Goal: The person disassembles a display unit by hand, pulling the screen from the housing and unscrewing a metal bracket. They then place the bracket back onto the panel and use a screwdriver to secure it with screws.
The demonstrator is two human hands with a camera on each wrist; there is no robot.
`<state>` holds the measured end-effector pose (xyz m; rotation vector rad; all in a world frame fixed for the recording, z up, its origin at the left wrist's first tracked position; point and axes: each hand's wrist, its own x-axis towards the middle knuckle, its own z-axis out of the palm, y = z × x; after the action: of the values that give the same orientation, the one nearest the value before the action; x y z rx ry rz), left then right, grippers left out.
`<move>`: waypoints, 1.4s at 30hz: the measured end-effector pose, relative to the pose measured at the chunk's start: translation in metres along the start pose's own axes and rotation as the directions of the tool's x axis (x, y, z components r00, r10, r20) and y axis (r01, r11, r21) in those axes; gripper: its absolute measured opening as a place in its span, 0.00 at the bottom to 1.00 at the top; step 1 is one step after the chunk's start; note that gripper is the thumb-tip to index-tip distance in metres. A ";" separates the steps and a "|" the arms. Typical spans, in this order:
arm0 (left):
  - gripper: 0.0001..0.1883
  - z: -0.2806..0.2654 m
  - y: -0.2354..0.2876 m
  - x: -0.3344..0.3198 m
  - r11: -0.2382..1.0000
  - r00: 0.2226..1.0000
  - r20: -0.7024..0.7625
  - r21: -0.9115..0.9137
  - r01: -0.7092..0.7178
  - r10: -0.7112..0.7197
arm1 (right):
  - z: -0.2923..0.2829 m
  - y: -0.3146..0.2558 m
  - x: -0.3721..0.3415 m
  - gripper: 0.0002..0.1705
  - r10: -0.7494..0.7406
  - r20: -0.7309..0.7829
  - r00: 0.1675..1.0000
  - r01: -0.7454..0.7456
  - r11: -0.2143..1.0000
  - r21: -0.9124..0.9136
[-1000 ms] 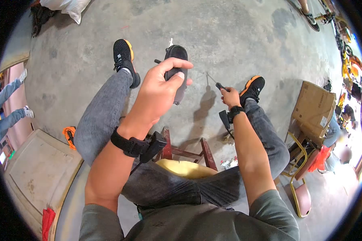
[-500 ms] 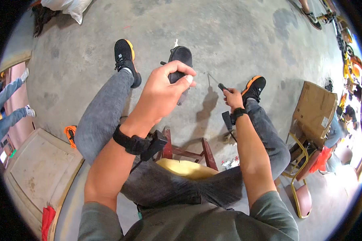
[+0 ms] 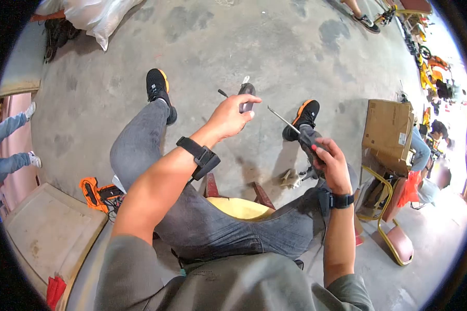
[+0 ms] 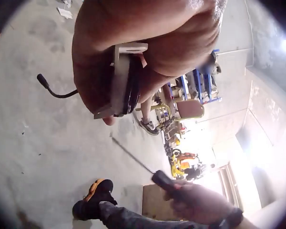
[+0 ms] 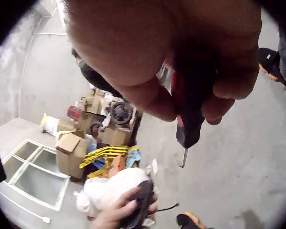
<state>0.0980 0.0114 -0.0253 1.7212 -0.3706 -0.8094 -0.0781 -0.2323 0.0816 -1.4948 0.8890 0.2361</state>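
In the head view my left hand (image 3: 231,116) grips an oblong black part (image 3: 248,91), turned nearly edge-on. A light metal bracket (image 4: 120,86) runs along the part in the left wrist view, with a tab at each end. A short black cable (image 4: 55,92) sticks out beside it. My right hand (image 3: 333,165) holds a screwdriver (image 3: 307,139) by its black and red handle. Its thin metal shaft slants up and left, the tip a short way from the left fingers. The palm side of the left grip is hidden in the head view.
A cardboard box (image 3: 386,132) and a yellow-framed chair (image 3: 397,246) stand on the right. An orange and black item (image 3: 91,194) lies beside my left leg. Between my thighs shows a yellow seat (image 3: 238,208). White bags (image 3: 96,20) rest at the far left.
The black part has turned from its broad face to a narrow edge. My right hand has come back toward my body and rotated, with the screwdriver's shaft now nearer the left hand.
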 end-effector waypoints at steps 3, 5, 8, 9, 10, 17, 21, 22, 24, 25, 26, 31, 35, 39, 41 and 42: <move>0.17 0.006 0.008 -0.001 0.989 0.988 0.043 0.022 -0.148 0.147 | -0.003 -0.005 -0.025 0.16 0.015 0.022 1.000 -0.016 0.998 0.065; 0.17 0.005 0.020 -0.002 0.985 0.980 0.105 0.004 -0.172 0.171 | 0.000 -0.009 -0.037 0.16 0.030 0.001 1.000 -0.030 0.996 0.079; 0.16 0.002 0.027 -0.001 0.997 0.966 0.248 -0.033 -0.065 0.072 | -0.005 -0.002 -0.038 0.16 0.019 0.030 0.999 -0.022 0.994 0.106; 0.15 0.003 0.024 0.000 0.995 0.962 0.252 -0.034 -0.097 0.102 | -0.004 -0.004 -0.039 0.16 0.014 0.023 1.000 -0.016 0.996 0.085; 0.14 0.003 0.020 0.001 0.991 0.958 0.256 -0.035 -0.127 0.131 | -0.004 -0.004 -0.039 0.16 0.014 0.024 1.000 -0.016 0.996 0.085; 0.12 0.006 0.015 0.001 0.984 0.969 0.174 0.001 -0.179 0.176 | -0.004 -0.004 -0.036 0.15 0.025 0.030 0.999 -0.027 0.996 0.087; 0.09 0.009 0.012 0.001 0.974 0.968 0.119 0.022 -0.226 0.222 | -0.003 -0.004 -0.035 0.15 0.035 0.042 0.999 -0.037 0.997 0.067; 0.09 0.009 0.012 0.002 0.969 0.964 0.110 0.032 -0.246 0.241 | -0.003 -0.004 -0.035 0.15 0.032 0.041 0.999 -0.035 0.997 0.068; 0.08 0.008 0.012 0.002 0.971 0.966 0.110 0.031 -0.238 0.233 | -0.004 -0.001 -0.036 0.14 0.033 0.038 0.999 -0.036 0.996 0.082; 0.07 0.008 0.012 0.002 0.973 0.968 0.110 0.029 -0.228 0.223 | -0.004 -0.001 -0.036 0.14 0.033 0.037 0.999 -0.036 0.996 0.084; 0.07 0.007 0.011 0.002 0.973 0.968 0.112 0.029 -0.228 0.224 | -0.003 -0.002 -0.036 0.14 0.036 0.036 0.999 -0.039 0.996 0.084; 0.10 0.005 0.017 0.003 0.990 0.974 0.180 0.025 -0.142 0.135 | -0.003 -0.003 -0.037 0.14 0.047 0.028 0.998 -0.049 0.995 0.084; 0.11 0.006 0.011 0.007 0.995 0.973 0.211 0.008 -0.100 0.096 | -0.003 -0.004 -0.037 0.14 0.030 0.032 0.999 -0.032 0.998 0.048; 0.13 0.008 0.014 0.007 0.968 0.941 0.307 -0.155 0.199 -0.144 | -0.002 -0.007 -0.040 0.14 0.021 0.027 0.999 -0.022 0.999 0.027; 0.14 0.008 0.015 0.007 0.958 0.935 0.324 -0.191 0.215 -0.146 | -0.003 -0.005 -0.040 0.14 0.009 0.036 0.999 -0.010 1.000 0.023; 0.13 0.008 0.015 0.007 0.948 0.930 0.335 -0.214 0.234 -0.154 | -0.003 -0.004 -0.040 0.14 -0.002 0.044 0.999 0.001 1.000 0.019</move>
<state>0.1001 -0.0029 -0.0146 1.4061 -0.2970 -1.2319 -0.1037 -0.2206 0.1102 -1.4678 0.8525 0.2578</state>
